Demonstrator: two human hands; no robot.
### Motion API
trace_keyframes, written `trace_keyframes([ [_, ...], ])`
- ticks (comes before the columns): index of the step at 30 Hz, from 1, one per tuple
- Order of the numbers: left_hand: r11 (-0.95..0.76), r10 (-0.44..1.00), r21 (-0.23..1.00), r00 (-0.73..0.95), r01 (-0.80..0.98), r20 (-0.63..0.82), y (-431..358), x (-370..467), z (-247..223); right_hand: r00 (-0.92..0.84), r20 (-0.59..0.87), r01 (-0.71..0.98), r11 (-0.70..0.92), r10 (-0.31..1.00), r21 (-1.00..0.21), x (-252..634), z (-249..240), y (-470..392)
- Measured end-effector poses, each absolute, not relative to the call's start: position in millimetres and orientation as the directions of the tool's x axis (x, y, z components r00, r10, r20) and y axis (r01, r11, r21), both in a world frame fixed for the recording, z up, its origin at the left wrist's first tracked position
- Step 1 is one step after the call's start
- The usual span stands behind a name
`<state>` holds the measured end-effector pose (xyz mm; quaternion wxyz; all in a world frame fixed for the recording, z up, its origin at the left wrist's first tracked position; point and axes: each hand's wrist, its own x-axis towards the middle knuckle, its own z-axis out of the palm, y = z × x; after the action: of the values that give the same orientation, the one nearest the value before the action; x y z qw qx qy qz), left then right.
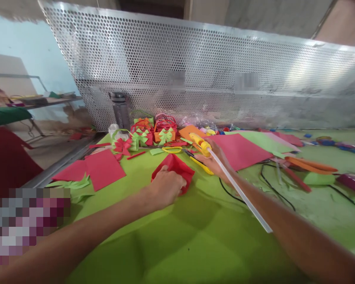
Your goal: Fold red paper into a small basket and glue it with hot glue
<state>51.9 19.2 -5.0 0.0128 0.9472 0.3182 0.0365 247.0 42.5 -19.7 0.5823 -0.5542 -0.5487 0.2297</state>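
Okay, left hand (pixel 168 184) pinched red paper pouch (pixel 172 162), probably steadying it; right hand (pixel 212 159) gripped glue gun (pixel 199 141) aimed far, presumably for safety.

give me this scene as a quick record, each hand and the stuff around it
left hand: gripping a folded red paper piece
right hand: holding a yellow glue gun, clear stick trailing from its rear
beyond hands: small paper baskets with green bows
left side: red paper sheets
right side: large red sheet
back: bottle before perforated metal panel
under hands: green work surface
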Motion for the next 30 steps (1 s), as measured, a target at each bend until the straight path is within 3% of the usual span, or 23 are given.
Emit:
trace_keyframes([
  [3,-0.785,0.620,0.036,0.782,0.619,0.067,24,53,-3,0.270,0.403,0.595,0.178,0.874,-0.784,257,-23,51],
  [7,-0.745,0.667,0.045,0.739,0.666,0.102,30,49,0,0.226,0.379,0.813,0.040,0.897,-0.581,265,-24,54],
  [12,-0.656,0.752,0.095,0.639,0.749,0.159,38,37,8,0.140,0.289,0.940,-0.035,0.947,-0.340,262,-26,51],
  [17,-0.621,0.783,0.222,0.592,0.751,0.190,42,30,18,0.062,0.230,0.982,-0.018,0.971,-0.189,258,-33,48],
  [23,-0.505,0.802,0.615,0.593,0.606,0.074,38,27,25,-0.025,0.284,0.993,0.057,0.959,-0.107,251,-32,35],
  [26,-0.461,0.785,0.698,0.619,0.548,0.032,36,27,27,-0.097,0.347,0.983,0.143,0.933,-0.111,238,-18,23],
  [28,-0.430,0.778,0.740,0.629,0.517,0.013,35,28,27,-0.209,0.378,0.949,0.280,0.902,-0.142,227,-8,13],
  [30,-0.387,0.777,0.778,0.630,0.495,-0.014,35,28,27,-0.367,0.470,0.778,0.542,0.803,-0.318,218,1,3],
])
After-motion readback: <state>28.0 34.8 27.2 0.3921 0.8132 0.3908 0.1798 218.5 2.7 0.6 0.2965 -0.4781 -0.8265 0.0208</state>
